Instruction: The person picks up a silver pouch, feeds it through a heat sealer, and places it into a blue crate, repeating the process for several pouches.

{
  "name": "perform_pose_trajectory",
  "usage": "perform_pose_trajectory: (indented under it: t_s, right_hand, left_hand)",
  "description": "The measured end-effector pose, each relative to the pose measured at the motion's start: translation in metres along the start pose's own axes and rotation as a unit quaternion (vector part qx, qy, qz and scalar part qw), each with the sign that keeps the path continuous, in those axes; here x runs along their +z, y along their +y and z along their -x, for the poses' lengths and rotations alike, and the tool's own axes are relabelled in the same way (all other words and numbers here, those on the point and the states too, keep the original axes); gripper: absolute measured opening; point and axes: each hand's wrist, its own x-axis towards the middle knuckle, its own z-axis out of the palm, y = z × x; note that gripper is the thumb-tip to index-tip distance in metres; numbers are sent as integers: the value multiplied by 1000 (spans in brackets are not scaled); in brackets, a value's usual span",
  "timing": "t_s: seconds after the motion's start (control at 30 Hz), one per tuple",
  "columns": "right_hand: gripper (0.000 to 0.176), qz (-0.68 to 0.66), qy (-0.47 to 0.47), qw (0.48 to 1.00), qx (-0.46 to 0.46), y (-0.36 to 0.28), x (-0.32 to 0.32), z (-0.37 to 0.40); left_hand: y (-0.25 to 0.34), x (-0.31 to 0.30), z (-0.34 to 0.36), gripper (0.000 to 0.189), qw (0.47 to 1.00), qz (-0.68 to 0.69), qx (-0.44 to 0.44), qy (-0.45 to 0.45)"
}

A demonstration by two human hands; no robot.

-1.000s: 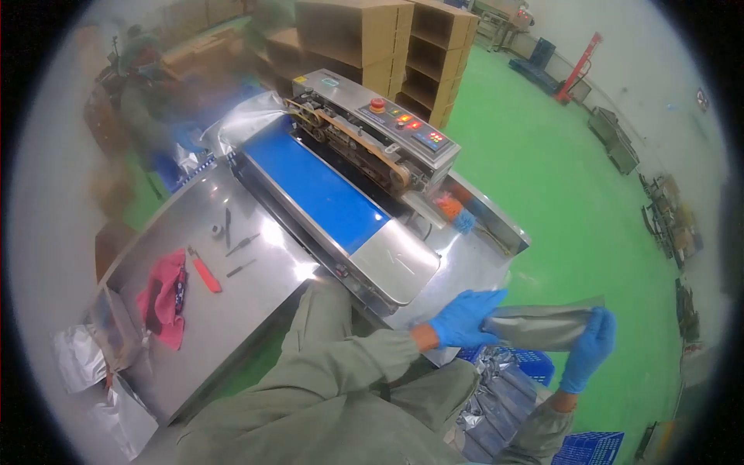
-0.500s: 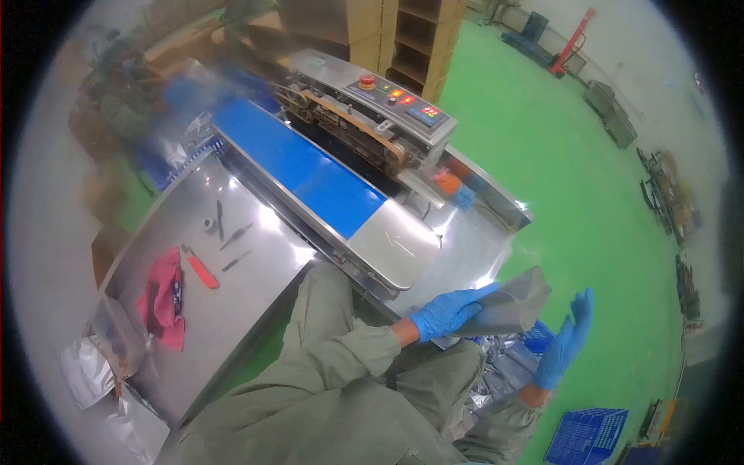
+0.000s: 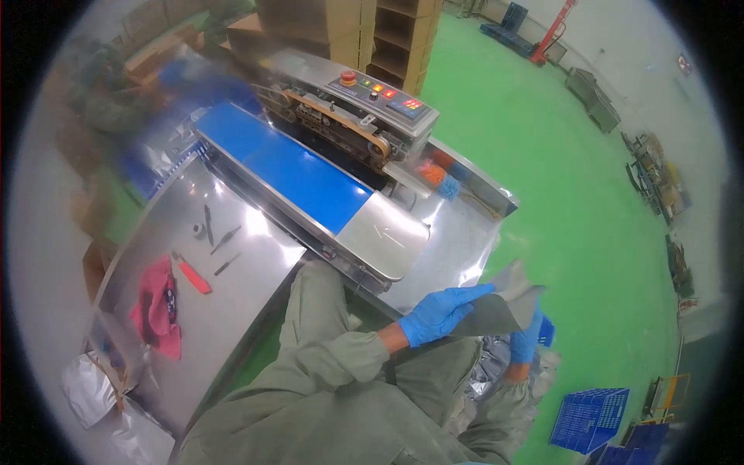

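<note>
A grey foil pouch point(image 3: 496, 311) is held in my left hand point(image 3: 438, 316), whose blue-gloved fingers and thumb close on its left side; the pouch's upper right end gapes. My right hand point(image 3: 527, 338), also blue-gloved, is at the pouch's right edge, partly behind it. Its fingers are mostly hidden, so their grip does not show. Below the hands, silver foil pouches point(image 3: 488, 368) lie beside my leg. In front of me stands a band sealer point(image 3: 364, 101) with lit displays and a blue conveyor belt point(image 3: 287, 167).
On the steel table point(image 3: 240, 298) at left lie a red-handled cutter point(image 3: 192, 275), a pink cloth point(image 3: 157, 306) and small tools point(image 3: 225, 240). Blue crates point(image 3: 590, 418) stand on the floor at lower right. Cardboard boxes point(image 3: 395, 43) rise behind the sealer. Foil bags point(image 3: 89, 380) hang at lower left.
My right hand, apart from the pouch with fingers spread before, has moved left to its right edge. My left hand keeps hold of the pouch. The view has shifted slightly.
</note>
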Motion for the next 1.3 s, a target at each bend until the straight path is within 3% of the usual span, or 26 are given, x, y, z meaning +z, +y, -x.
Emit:
perform_pose_trajectory:
  t_s: [0.03,0.1,0.13,0.2,0.27,0.33,0.37,0.4,0.43,0.47,0.53,0.6,0.77,0.97,1.03,1.2,1.27,1.3]
  right_hand:
    - [25,2,-1,1000,-4,-9,1,5]
    - [24,-69,129,989,14,-31,2,17]
    - [24,-66,127,990,17,-45,2,21]
    - [20,-112,203,972,37,-83,7,24]
    - [18,-71,213,974,14,-113,28,13]
    - [14,-43,209,977,-21,-131,56,-7]
    - [12,-56,199,978,-32,-126,71,-19]
    - [11,184,172,937,-241,-87,83,-33]
    - [15,-127,161,978,-38,-100,110,-36]
    - [19,-129,144,981,-25,-86,129,-42]
    - [19,-109,118,987,-11,-87,150,-43]
    - [19,-110,120,986,26,-86,163,-45]
    - [24,-129,131,982,45,-79,183,-51]
    - [24,-139,127,981,42,-66,213,-72]
    - [22,-189,96,976,55,-66,225,-78]
    - [27,-168,11,977,129,-83,239,-84]
    - [25,-161,-48,985,47,-96,223,-76]
    - [22,-91,-45,995,-26,-69,213,-76]
  left_hand:
    - [8,-9,0,47,1000,1,3,3]
    - [27,-27,2,32,994,-22,9,109]
    - [39,-39,-1,32,994,-20,5,109]
    - [70,-74,-24,27,955,56,-237,167]
    - [74,-99,-49,31,950,77,-158,257]
    - [49,-124,-73,32,946,32,-12,323]
    - [38,-142,-79,31,954,25,-57,294]
    - [24,-161,-81,31,959,17,-101,264]
    - [4,-176,-81,32,953,48,-163,249]
    - [-19,-188,-80,32,943,78,-224,233]
    - [-71,-205,-74,33,944,29,-249,212]
    - [-81,-213,-73,34,941,-19,-275,193]
    - [-100,-223,-75,35,931,7,-321,172]
    - [-152,-252,-95,35,940,-21,-288,183]
    - [-162,-269,-95,35,942,-23,-284,180]
    - [-155,-314,-90,39,935,-53,-300,182]
    - [-144,-331,-88,43,918,-24,-340,202]
    - [-126,-337,-83,43,917,-25,-343,202]
